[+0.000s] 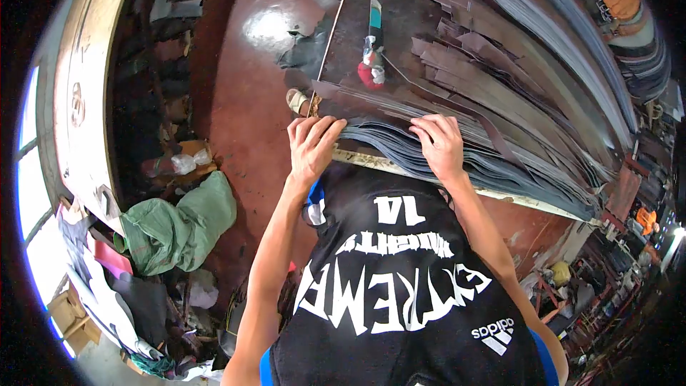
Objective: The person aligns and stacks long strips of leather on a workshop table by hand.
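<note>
A thick stack of long, grey, leather-like strips (pixel 389 143) lies along the near edge of the dark table (pixel 350 43), its layers bowed upward between my hands. My left hand (pixel 314 144) is closed over the left end of the stack, with the thumb hidden. Farther right, my right hand (pixel 439 146) has its fingers curled and pinched on the upper layers. Just behind the stack are brown strips (pixel 464 93) in loose, uneven layers. Beyond my hands lies a slim teal-and-white object (pixel 375 21) beside a red and clear plastic bundle (pixel 371 71).
More grey strips (pixel 550 7) are piled at the far right. Orange and dark rolls (pixel 622 11) stand behind them. A green sack (pixel 182 221) rests at left, near a long pale board (pixel 89 78). Clutter (pixel 586 279) fills the lower right. A sandalled foot (pixel 296 102) shows beyond the table corner.
</note>
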Demonstrator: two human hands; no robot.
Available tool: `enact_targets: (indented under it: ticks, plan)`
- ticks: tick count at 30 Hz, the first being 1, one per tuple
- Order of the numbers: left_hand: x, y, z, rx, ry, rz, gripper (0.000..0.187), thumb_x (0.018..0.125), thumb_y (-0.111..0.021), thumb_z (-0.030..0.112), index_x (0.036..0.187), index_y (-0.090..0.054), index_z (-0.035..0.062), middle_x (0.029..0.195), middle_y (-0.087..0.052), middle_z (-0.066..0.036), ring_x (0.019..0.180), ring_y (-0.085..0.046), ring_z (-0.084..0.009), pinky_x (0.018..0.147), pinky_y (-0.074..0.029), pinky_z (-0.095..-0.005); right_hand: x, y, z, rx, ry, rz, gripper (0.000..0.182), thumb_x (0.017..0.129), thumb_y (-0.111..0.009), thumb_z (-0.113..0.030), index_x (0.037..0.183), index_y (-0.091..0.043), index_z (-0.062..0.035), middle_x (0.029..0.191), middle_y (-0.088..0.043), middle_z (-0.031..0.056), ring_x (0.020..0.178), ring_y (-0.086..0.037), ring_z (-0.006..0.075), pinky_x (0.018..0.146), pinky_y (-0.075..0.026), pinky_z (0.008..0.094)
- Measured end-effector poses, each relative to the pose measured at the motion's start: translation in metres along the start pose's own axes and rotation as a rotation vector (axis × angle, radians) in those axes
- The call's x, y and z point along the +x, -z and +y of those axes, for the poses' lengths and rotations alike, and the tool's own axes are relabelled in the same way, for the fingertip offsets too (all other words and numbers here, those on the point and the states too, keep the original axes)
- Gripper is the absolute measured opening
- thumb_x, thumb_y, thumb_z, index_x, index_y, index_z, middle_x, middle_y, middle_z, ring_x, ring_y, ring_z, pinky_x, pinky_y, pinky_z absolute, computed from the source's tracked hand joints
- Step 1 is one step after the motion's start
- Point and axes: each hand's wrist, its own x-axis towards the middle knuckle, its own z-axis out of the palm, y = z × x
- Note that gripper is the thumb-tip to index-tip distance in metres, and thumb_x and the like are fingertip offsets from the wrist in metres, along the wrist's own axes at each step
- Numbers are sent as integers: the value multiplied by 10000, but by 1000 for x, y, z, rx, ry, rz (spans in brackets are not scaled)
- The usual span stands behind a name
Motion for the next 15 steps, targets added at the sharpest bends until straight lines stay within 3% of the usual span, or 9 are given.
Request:
enact_targets:
  ticks: [8, 10, 15]
  plan:
    - [-1, 3, 0, -28, 1, -14, 535, 660, -754, 48, 1180, -704, 166, 1174, -656, 2, 1085, -587, -214, 973, -432, -443, 4, -1, 1, 17, 30, 6, 245, 760, -831, -64, 981, -736, -106, 902, -678, 21, 796, -596, 232, 752, -467, 365]
    - [-4, 3, -2, -74, -10, -24, 394, 777, -701, 41, 1162, -710, 122, 1153, -677, -42, 1060, -603, -263, 969, -451, -464, 4, -2, 1, 28, 27, 3, 242, 761, -830, -64, 980, -737, -107, 897, -677, 22, 784, -594, 232, 745, -459, 363]
    - [-4, 8, -5, -132, -23, -39, 382, 769, -689, 43, 1147, -704, 96, 1161, -670, -63, 1071, -604, -283, 977, -455, -479, 7, -3, -1, 20, 31, -2, 239, 765, -829, -75, 986, -743, -108, 893, -670, 25, 782, -597, 228, 748, -455, 360]
